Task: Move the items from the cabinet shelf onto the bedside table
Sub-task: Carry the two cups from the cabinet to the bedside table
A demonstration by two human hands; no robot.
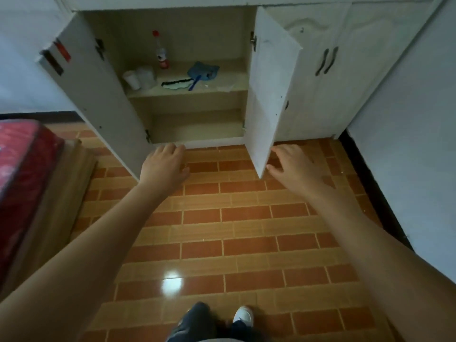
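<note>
I stand on a floor (246, 218) of orange and brown tiles, glossy, with one bright spot of light (172, 282) reflected near my feet. In front of me is a white cabinet (345, 70), two of its doors open. White walls (407, 144) with a dark skirting are on both sides. At left is a red bed (22, 174) on a wooden frame.

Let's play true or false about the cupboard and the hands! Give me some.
1. Both cupboard doors are open. True.
2. The bottle with the red cap lies on its side. False: it stands upright on the shelf.
3. The left hand holds a cup. False: it is empty, and the white cup sits on the shelf.
4. A blue fan lies on the shelf right of the bottle. True.
5. The right hand holds nothing. True.
</note>
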